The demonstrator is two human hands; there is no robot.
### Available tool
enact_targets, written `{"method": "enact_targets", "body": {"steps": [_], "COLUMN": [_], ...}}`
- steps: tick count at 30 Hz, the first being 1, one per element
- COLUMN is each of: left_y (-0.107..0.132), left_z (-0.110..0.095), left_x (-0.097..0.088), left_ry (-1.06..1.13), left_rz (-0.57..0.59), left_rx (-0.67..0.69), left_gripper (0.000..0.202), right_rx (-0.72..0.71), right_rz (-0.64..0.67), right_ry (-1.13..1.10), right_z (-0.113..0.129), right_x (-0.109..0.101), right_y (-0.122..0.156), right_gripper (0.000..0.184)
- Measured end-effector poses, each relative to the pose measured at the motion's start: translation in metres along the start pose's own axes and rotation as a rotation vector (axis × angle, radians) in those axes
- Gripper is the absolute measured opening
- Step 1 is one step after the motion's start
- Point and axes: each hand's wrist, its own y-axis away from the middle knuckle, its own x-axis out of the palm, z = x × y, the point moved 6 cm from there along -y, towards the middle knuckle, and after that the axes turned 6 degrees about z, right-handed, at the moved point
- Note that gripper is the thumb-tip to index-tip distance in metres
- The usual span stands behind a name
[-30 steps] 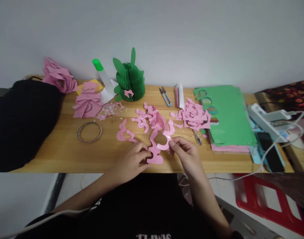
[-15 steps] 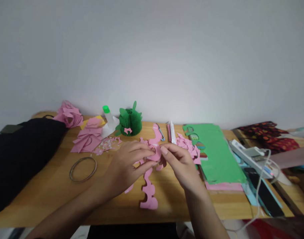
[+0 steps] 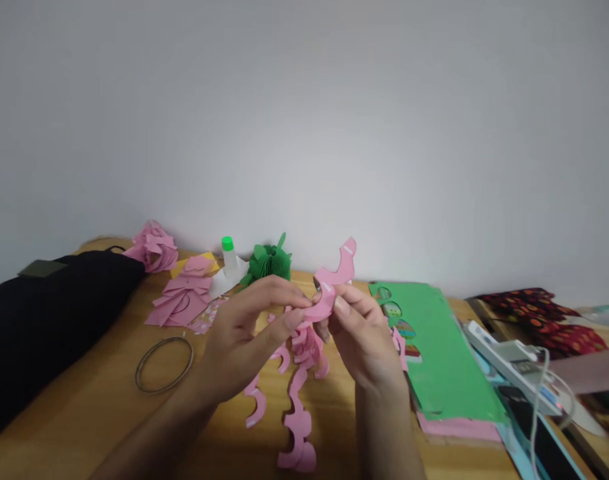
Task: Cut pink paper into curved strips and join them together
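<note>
A wavy pink paper strip [image 3: 329, 280] with small white marks is pinched between my two hands, raised over the table. My left hand [image 3: 257, 337] grips its lower left end between thumb and fingers. At its right side, my right hand [image 3: 362, 333] holds it between thumb and forefinger, and the strip's tip rises above that hand. Below my hands lie more curled pink paper strips [image 3: 309, 350], with a scalloped pink strip [image 3: 298, 423] running toward the front. A separate curved pink piece [image 3: 256, 403] lies under my left forearm side.
Left are a metal ring [image 3: 164, 364], folded pink papers [image 3: 184, 293], a green-capped glue bottle [image 3: 229, 257] and a black cloth item [image 3: 59, 320]. Behind my hands stands a green paper ball [image 3: 269, 262]. Right are green sheets [image 3: 449, 353], a power strip [image 3: 514, 373] and a phone [image 3: 539, 427].
Both hands have lifted the pink strip, and its wavy length now shows upright between them. The view has tilted upward, so the table things appear lower.
</note>
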Motion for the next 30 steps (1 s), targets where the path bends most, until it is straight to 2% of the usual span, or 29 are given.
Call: {"method": "enact_targets", "body": {"steps": [4,7,10,12,14,17,21,25,30], "left_y": [0.0,0.0,0.003,0.005,0.004,0.001,-0.004,-0.007,-0.008], "left_z": [0.001,0.003,0.007,0.013,0.02,0.031,0.041,0.043,0.044], "left_x": [-0.002,-0.003,-0.006,-0.007,-0.005,-0.001,0.001,0.001,0.003], "left_ry": [-0.009,-0.096,-0.179,-0.165,-0.098,0.039,0.219,0.405,0.522], "left_rz": [-0.009,-0.04,-0.13,-0.177,-0.168,-0.104,-0.024,0.038,0.065], "left_rx": [-0.036,-0.056,-0.092,-0.138,-0.187,-0.288,-0.432,-0.491,-0.544], "left_gripper": [0.014,0.02,0.014,0.011,0.025,0.04,0.033,0.025,0.028], "right_rx": [-0.009,-0.005,0.005,-0.013,-0.031,-0.04,-0.096,-0.093,-0.025], "right_rz": [-0.029,-0.043,-0.076,-0.118,-0.122,-0.02,0.164,0.278,0.287], "right_ry": [0.015,0.032,0.062,0.135,0.281,0.544,0.776,0.778,0.677], "right_z": [-0.003,-0.005,-0.006,-0.005,-0.003,0.0,0.005,0.007,0.006], "right_x": [0.002,0.003,0.0,-0.005,-0.008,-0.004,0.007,0.009,0.002], "right_y": [-0.001,-0.003,-0.003,-0.003,-0.001,0.001,0.003,0.003,0.002], "right_gripper": [0.034,0.033,0.026,0.02,0.015,0.017,0.019,0.019,0.02]}}
